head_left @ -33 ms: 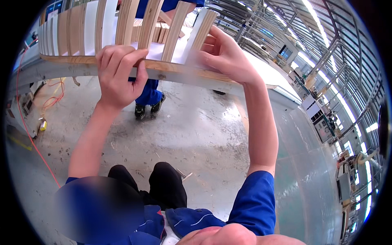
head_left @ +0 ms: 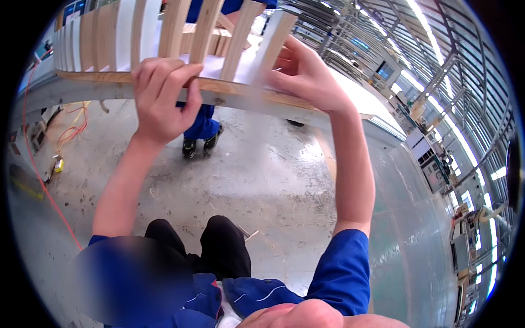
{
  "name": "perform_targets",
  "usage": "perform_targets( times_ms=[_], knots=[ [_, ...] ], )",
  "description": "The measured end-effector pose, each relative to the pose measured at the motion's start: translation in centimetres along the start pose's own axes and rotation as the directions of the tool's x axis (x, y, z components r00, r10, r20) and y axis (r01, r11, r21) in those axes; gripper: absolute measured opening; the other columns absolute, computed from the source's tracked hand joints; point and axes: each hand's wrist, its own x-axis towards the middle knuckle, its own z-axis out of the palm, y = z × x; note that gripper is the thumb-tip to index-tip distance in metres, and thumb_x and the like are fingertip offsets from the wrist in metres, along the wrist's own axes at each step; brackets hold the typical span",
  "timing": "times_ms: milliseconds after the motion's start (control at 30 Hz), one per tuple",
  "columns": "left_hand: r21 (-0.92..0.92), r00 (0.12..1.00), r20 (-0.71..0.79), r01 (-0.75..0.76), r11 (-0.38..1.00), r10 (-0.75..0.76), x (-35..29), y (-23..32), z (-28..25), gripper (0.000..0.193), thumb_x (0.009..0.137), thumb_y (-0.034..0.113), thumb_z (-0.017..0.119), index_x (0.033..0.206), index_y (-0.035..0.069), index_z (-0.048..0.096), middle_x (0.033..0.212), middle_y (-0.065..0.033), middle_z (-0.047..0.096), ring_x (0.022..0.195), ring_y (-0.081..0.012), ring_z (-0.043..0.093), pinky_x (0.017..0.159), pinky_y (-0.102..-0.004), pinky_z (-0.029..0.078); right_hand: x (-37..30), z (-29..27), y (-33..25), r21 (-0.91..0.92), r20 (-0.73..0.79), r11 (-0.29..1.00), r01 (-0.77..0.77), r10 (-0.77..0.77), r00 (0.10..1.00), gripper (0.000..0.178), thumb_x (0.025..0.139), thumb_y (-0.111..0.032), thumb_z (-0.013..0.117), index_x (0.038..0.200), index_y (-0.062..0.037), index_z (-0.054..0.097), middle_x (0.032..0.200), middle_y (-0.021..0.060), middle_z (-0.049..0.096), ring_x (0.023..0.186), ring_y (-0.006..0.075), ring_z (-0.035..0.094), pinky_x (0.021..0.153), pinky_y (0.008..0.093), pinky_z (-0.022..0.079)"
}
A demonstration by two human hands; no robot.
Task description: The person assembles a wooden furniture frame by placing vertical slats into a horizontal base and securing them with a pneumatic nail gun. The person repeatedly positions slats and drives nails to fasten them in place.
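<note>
A row of upright wooden slats, some with white faces, stands along a pale wooden strip [head_left: 229, 86] at the near edge of a white table. My left hand [head_left: 167, 104] is closed on this strip left of the middle, fingers over its top and thumb against its near side. At the right end of the row, my right hand [head_left: 306, 76] is bent around the lower part of the last slat [head_left: 278, 45]. Its fingertips are partly hidden behind the slat. Another slat [head_left: 240, 41] stands just left of it, apart from my right hand.
Behind the slats, a stack of short wooden pieces [head_left: 219, 42] lies on the white tabletop [head_left: 350, 93]. Across the table stands a person in blue trousers [head_left: 202, 124]. A red hose [head_left: 52, 202] runs over the floor at left. Racks and machines line the right side.
The slats and both hands appear slightly farther right in the view. The last slat still stands in my right hand, and my left hand keeps its hold on the strip.
</note>
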Motion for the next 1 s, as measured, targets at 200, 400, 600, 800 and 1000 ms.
perform_targets(
  times_ms=[200, 400, 600, 800, 1000],
  knots=[
    [0.118, 0.997, 0.037, -0.073, 0.99, 0.069, 1.0, -0.3, -0.8, 0.031, 0.074, 0.012, 0.078, 0.104, 0.011, 0.067, 0.097, -0.0013, 0.067, 0.094, -0.0228, 0.056, 0.087, -0.0347, 0.039, -0.9, 0.0, -0.4, -0.154, -0.003, 0.975, -0.162, 0.164, 0.987, 0.044, 0.081, -0.034, 0.08, 0.104, 0.002, 0.07, 0.084, 0.0021, 0.064, 0.059, 0.0035, 0.044, 0.052, 0.02, 0.034],
    [0.104, 0.997, 0.062, -0.052, 0.993, 0.046, -0.4, -1.9, -0.8, 0.051, 0.069, 0.026, 0.088, 0.111, 0.011, 0.062, 0.105, -0.0009, 0.069, 0.093, -0.02, 0.055, 0.085, -0.0332, 0.037, -0.7, 0.5, -0.3, -0.122, -0.022, 0.978, -0.168, 0.167, 0.986, 0.044, 0.082, -0.034, 0.078, 0.105, 0.0022, 0.069, 0.087, 0.0033, 0.063, 0.061, 0.0053, 0.045, 0.053, 0.0205, 0.035],
    [0.064, 1.0, -0.023, 0.011, 0.998, -0.01, -1.0, -1.9, 0.5, 0.052, 0.065, 0.03, 0.09, 0.106, 0.014, 0.062, 0.103, 0.0015, 0.069, 0.089, -0.0199, 0.054, 0.083, -0.0341, 0.036, -0.7, 0.2, -0.8, -0.174, 0.029, 0.972, -0.16, 0.168, 0.985, 0.044, 0.084, -0.035, 0.077, 0.107, 0.0018, 0.069, 0.092, 0.0058, 0.063, 0.07, 0.009, 0.05, 0.058, 0.0222, 0.04],
    [0.039, 1.0, -0.021, 0.012, 0.999, -0.011, -0.8, -1.6, 0.5, 0.052, 0.062, 0.026, 0.091, 0.104, 0.013, 0.063, 0.103, 0.0005, 0.069, 0.089, -0.0197, 0.055, 0.083, -0.0348, 0.035, -0.7, 0.1, -0.3, -0.184, 0.042, 0.974, -0.131, 0.141, 0.989, 0.042, 0.085, -0.034, 0.077, 0.108, 0.001, 0.069, 0.087, 0.0024, 0.059, 0.071, 0.0094, 0.047, 0.058, 0.0231, 0.038],
    [0.041, 0.999, 0.026, -0.04, 0.998, 0.038, -0.6, -1.8, -0.1, 0.057, 0.06, 0.017, 0.092, 0.108, 0.009, 0.062, 0.105, -0.0038, 0.069, 0.091, -0.0203, 0.059, 0.082, -0.0324, 0.038, -0.8, -0.1, -0.2, -0.26, 0.047, 0.956, -0.136, 0.153, 0.987, 0.047, 0.085, -0.041, 0.076, 0.107, 0.0002, 0.07, 0.093, 0.0075, 0.064, 0.074, 0.0147, 0.053, 0.061, 0.0256, 0.042]
  ],
)
